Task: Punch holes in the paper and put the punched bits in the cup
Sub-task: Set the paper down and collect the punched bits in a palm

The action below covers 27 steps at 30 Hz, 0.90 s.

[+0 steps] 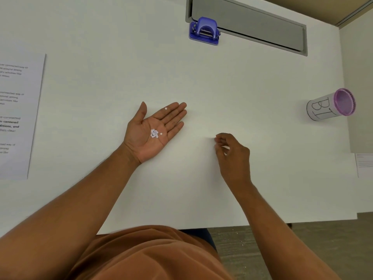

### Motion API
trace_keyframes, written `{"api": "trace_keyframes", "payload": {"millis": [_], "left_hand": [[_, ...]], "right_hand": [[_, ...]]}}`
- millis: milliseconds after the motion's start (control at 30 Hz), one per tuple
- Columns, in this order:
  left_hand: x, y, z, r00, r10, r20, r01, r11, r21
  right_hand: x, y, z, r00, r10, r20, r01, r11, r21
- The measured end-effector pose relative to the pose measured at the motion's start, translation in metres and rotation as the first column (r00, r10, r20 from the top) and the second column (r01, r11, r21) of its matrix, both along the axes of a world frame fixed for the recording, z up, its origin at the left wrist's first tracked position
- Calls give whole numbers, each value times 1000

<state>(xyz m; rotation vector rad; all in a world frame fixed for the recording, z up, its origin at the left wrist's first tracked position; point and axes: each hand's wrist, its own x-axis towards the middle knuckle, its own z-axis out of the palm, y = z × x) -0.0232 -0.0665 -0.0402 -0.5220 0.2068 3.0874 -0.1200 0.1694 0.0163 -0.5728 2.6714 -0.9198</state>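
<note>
My left hand [150,131] lies palm up and flat on the white table, fingers together. A small heap of white punched bits [154,133] rests in the palm, and one more bit [166,108] sits on a finger. My right hand [232,151] hovers to the right with thumb and fingertips pinched together near the tabletop; whether a bit is between them is too small to tell. The blue hole punch [204,30] stands at the back middle. The cup [331,105], wrapped in white paper with a purple rim, is at the far right. A printed paper [19,116] lies at the left edge.
A grey cable hatch [256,23] is set into the table behind the punch. Another sheet [364,164] shows at the right edge. The table's front edge [262,224] runs just ahead of my body, with floor below on the right.
</note>
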Motion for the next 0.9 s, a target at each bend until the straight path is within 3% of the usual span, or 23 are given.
{"api": "trace_keyframes", "payload": {"millis": [200,633,900], "left_hand": [[1,0,0,1000,-9,-4,9,1000,3],[2,1,0,1000,-17,-1,17,1000,12],[2,2,1,1000,-14,12,14,1000,-3]], "right_hand": [[19,-17,-13,972,213,-100,-213,977,13],[20,-11,-25,918,298,-263,-292,954,62],[24,-15,-36,817,360,-450,-343,931,122]]}}
